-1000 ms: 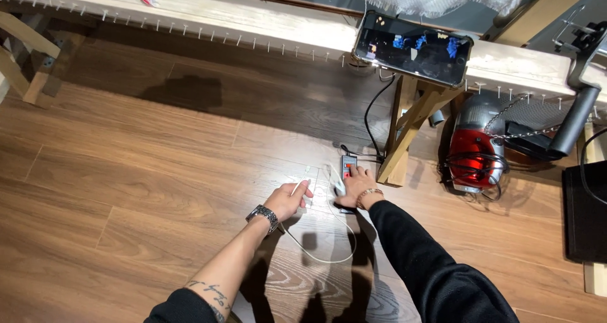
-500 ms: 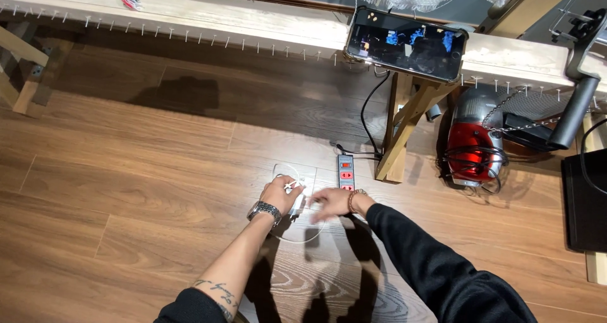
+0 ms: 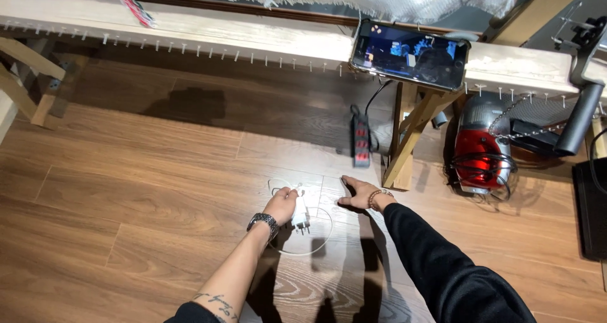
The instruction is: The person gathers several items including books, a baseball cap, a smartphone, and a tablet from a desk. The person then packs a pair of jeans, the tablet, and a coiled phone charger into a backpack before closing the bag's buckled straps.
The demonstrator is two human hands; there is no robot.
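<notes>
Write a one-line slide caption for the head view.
Left hand grips a white charger plug with its cable above the wooden floor; right hand rests flat near a power strip.

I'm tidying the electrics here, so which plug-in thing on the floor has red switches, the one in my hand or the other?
The power strip, dark, by the trestle leg. The charger in your left hand is plain white.

Power strip [image 3: 361, 138] blurred, sockets unreadable. Phone [image 3: 410, 53] screen content too small to tell. Vacuum [image 3: 478, 147] partly behind wooden leg [image 3: 408, 137]. Black box [image 3: 592, 209] cut by right edge. Charger [image 3: 300, 214] partly covered by left hand [image 3: 282, 204].
</notes>
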